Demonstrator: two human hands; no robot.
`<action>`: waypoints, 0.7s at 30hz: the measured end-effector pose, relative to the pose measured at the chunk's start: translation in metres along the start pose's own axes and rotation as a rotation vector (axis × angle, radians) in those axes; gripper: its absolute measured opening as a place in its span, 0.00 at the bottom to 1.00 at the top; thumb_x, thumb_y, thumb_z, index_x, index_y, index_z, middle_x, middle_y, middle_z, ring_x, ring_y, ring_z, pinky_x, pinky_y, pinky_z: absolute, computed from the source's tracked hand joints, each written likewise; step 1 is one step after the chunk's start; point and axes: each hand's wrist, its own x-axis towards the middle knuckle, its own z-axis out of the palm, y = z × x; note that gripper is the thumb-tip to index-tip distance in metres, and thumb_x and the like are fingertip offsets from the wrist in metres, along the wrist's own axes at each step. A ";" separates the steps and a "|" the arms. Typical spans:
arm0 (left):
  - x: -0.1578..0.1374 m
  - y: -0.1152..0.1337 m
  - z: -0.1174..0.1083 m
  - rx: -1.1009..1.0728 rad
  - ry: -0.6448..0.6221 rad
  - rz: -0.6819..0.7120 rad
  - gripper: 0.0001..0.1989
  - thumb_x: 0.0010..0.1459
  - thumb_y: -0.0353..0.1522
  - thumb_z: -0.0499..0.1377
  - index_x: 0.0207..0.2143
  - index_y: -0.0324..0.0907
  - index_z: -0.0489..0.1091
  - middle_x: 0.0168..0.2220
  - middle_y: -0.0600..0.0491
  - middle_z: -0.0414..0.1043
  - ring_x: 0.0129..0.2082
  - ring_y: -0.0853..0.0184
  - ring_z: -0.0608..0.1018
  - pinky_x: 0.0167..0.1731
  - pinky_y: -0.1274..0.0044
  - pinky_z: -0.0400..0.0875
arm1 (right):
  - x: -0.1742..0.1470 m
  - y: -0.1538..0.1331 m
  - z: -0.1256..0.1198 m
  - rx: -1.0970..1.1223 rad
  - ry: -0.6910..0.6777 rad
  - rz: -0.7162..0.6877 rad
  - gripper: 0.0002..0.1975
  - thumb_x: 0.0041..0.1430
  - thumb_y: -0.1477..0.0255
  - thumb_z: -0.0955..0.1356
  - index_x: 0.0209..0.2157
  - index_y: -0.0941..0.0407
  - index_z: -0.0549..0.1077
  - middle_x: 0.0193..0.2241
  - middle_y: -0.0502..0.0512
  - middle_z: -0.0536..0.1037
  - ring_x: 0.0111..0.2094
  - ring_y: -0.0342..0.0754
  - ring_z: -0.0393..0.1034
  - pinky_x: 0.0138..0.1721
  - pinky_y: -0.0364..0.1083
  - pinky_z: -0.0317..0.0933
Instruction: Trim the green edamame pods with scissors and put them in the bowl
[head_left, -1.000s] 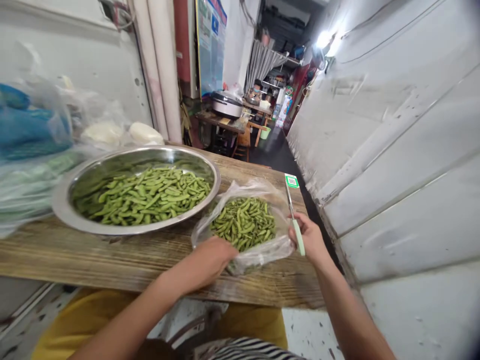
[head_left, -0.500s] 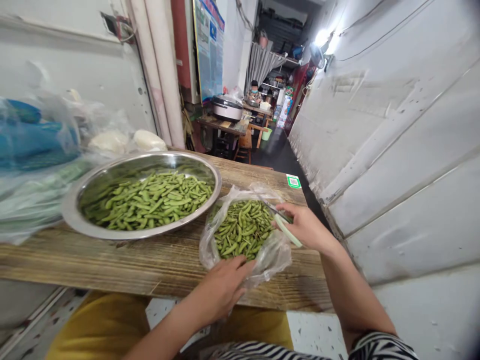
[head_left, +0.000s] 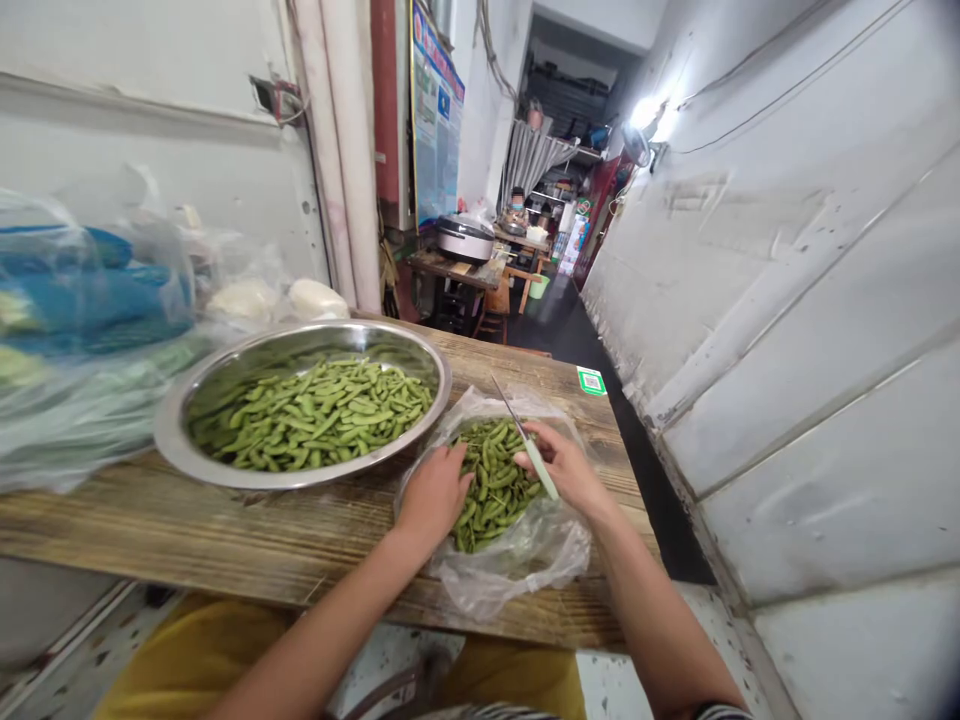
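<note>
I have my left hand (head_left: 435,490) at the left side of the green soybean pods (head_left: 491,505) in the clear plastic bag (head_left: 480,585). Its fingers are a little bent, with the tips down on the pods. I can't tell if they pinch one, because the back of the hand is in the way. My right hand (head_left: 572,475) has its thumb and fingers curled around the pale green handle of the scissors (head_left: 541,468). The blades point up and away, over the bag, and I can't make out if they are apart.

The bag sits on the wooden table (head_left: 225,535), with its top spread wide. Near it, on my left, is the big metal bowl (head_left: 176,450), with other pods (head_left: 322,410) inside.

I think each pod is very light. It should bend a bit but feel firm where the beans are. If it is wet, it could slip. I would pinch one softly across its fat middle, as a hard squeeze could pop it. The bag looks thin and floppy, so I would hold it by its loose edge and not tug, or it could rip. The scissors should be stiff and fairly light. The handle is the place to grip them, with fingers kept off the blades.
</note>
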 end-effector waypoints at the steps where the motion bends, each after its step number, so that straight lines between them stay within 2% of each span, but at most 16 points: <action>1: 0.004 -0.003 0.004 0.019 0.001 0.005 0.18 0.58 0.30 0.53 0.50 0.36 0.67 0.42 0.41 0.72 0.41 0.58 0.75 0.42 0.68 0.69 | -0.002 0.005 -0.002 -0.080 0.042 -0.030 0.24 0.49 0.62 0.72 0.47 0.55 0.71 0.27 0.48 0.72 0.27 0.44 0.66 0.31 0.43 0.63; 4: 0.010 -0.010 0.012 -0.032 0.029 0.042 0.13 0.58 0.30 0.53 0.44 0.39 0.71 0.39 0.45 0.72 0.39 0.61 0.75 0.41 0.70 0.69 | -0.008 0.011 -0.007 -0.306 0.079 -0.116 0.24 0.51 0.62 0.72 0.50 0.54 0.71 0.36 0.53 0.73 0.36 0.48 0.67 0.41 0.48 0.62; 7: 0.009 -0.013 0.013 -0.192 0.116 0.081 0.11 0.57 0.31 0.53 0.41 0.38 0.72 0.41 0.45 0.73 0.42 0.62 0.75 0.45 0.70 0.69 | -0.014 0.010 -0.009 -0.384 0.050 -0.175 0.25 0.51 0.62 0.72 0.51 0.53 0.71 0.38 0.56 0.73 0.40 0.51 0.67 0.44 0.50 0.61; 10: 0.006 -0.007 0.008 -0.452 0.118 0.063 0.12 0.57 0.34 0.53 0.41 0.39 0.71 0.39 0.47 0.75 0.40 0.63 0.76 0.44 0.69 0.70 | -0.023 0.008 -0.003 -0.252 0.040 -0.199 0.23 0.52 0.63 0.71 0.51 0.53 0.71 0.40 0.57 0.72 0.40 0.51 0.67 0.45 0.50 0.62; 12: 0.001 0.000 0.004 -0.660 0.043 0.021 0.14 0.58 0.35 0.51 0.42 0.39 0.71 0.36 0.49 0.77 0.35 0.65 0.78 0.38 0.72 0.72 | -0.030 0.009 0.002 -0.084 -0.008 -0.156 0.23 0.54 0.63 0.70 0.52 0.51 0.70 0.40 0.56 0.73 0.38 0.50 0.69 0.42 0.49 0.65; 14: -0.004 0.004 0.001 -0.798 -0.026 -0.030 0.16 0.60 0.37 0.49 0.44 0.39 0.70 0.34 0.50 0.77 0.29 0.66 0.78 0.30 0.75 0.73 | -0.038 0.009 0.005 0.037 -0.061 -0.088 0.24 0.56 0.63 0.69 0.54 0.51 0.67 0.36 0.55 0.74 0.35 0.49 0.70 0.37 0.47 0.67; 16: -0.010 0.005 -0.002 -0.773 -0.035 -0.068 0.18 0.60 0.37 0.48 0.46 0.39 0.69 0.30 0.51 0.77 0.26 0.67 0.78 0.26 0.76 0.71 | -0.045 0.007 0.003 -0.009 -0.028 -0.108 0.24 0.57 0.64 0.68 0.54 0.51 0.66 0.36 0.55 0.74 0.36 0.49 0.70 0.37 0.47 0.67; 18: -0.014 0.003 -0.004 -0.615 0.027 -0.045 0.17 0.60 0.37 0.49 0.45 0.39 0.71 0.29 0.51 0.77 0.28 0.65 0.78 0.31 0.74 0.71 | -0.052 0.003 -0.002 -0.167 0.052 -0.178 0.22 0.56 0.66 0.69 0.52 0.53 0.67 0.42 0.57 0.72 0.40 0.50 0.69 0.42 0.48 0.65; 21: -0.020 0.002 -0.009 -0.408 0.137 0.008 0.14 0.59 0.37 0.50 0.38 0.40 0.73 0.34 0.48 0.77 0.35 0.63 0.77 0.39 0.72 0.69 | -0.068 -0.004 -0.006 -0.371 0.094 -0.178 0.20 0.54 0.65 0.70 0.47 0.54 0.69 0.40 0.58 0.72 0.35 0.50 0.68 0.37 0.47 0.64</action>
